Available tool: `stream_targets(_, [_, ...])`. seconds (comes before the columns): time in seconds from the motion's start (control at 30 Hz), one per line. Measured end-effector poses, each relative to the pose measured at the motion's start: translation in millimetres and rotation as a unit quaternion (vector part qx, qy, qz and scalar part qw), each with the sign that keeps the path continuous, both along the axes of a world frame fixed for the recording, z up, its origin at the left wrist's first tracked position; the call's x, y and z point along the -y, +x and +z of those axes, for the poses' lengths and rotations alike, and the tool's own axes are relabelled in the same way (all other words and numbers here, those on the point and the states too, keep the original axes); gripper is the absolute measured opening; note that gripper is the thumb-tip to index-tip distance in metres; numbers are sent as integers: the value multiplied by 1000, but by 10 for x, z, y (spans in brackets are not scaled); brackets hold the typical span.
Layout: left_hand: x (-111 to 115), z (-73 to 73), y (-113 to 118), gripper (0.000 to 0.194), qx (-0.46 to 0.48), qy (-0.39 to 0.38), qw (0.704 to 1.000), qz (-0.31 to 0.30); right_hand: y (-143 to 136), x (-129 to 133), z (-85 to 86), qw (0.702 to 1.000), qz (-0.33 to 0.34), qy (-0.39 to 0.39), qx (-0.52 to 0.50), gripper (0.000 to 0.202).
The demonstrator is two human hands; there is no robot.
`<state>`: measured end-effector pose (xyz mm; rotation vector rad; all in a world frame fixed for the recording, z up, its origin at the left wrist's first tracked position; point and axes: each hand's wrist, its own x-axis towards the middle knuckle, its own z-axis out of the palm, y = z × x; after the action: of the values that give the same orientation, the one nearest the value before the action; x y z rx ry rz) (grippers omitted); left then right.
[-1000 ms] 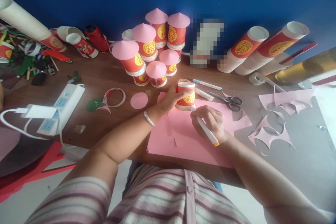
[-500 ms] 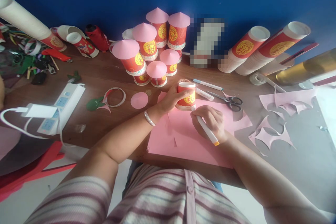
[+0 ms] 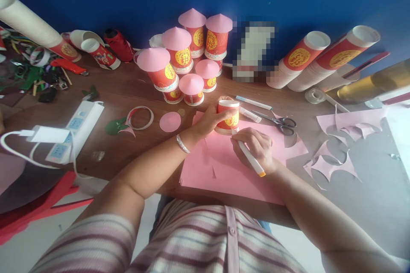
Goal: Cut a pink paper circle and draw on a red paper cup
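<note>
My left hand (image 3: 209,120) is wrapped round a red paper cup (image 3: 228,124) with a yellow emblem, its white end up. A white marker (image 3: 251,158) with an orange end is in my right hand (image 3: 256,147), its tip at the lower edge of the cup. Beneath both hands lie pink paper sheets (image 3: 205,170). Just beyond the cup are a capped pen (image 3: 254,103), a white glue tube (image 3: 250,114) and black scissors (image 3: 285,126). Several red cups with pink cone tops (image 3: 191,85) stand behind my left hand.
Stacked paper cups (image 3: 303,57) lean at the back right, near a tape roll (image 3: 315,96). Pink scraps (image 3: 335,166) lie at the right. On the left are a power strip (image 3: 75,132), a tape ring (image 3: 140,118), a pink disc (image 3: 170,122) and a red tool (image 3: 68,66).
My right hand has shifted slightly left and up, bringing the marker tip to the cup's lower edge. The cup in my left hand has barely moved.
</note>
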<state>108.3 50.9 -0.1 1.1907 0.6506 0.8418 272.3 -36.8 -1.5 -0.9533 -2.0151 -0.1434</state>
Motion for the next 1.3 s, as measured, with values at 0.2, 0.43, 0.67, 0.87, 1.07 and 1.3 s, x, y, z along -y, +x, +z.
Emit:
stream_targets(0.2, [-5,-5,9,35,-2,15,1000,1,-41,6,13,1000,-3,-1,9,19])
stream_targets(0.43, [-24,-28,3,35,-2,23,1000,-2,-73,19,8,1000,6,-5,12,18])
stream_targets(0.67, [-27,-14,7,34,8,11,1000,-3,-81,29,18,1000,14,-9,13,20])
stream_targets(0.87, [-21,0,11,32,24,1,1000,-9,-43,43,36,1000,30,10,-3,20])
stream_targets(1.07, [-14,21,19,27,60,-28,998,10,23,45,-1,999,48,4,9,19])
stream_targets(1.3, [-15,-25,9,32,95,-59,993,28,112,-1,-67,1000,-17,12,-11,30])
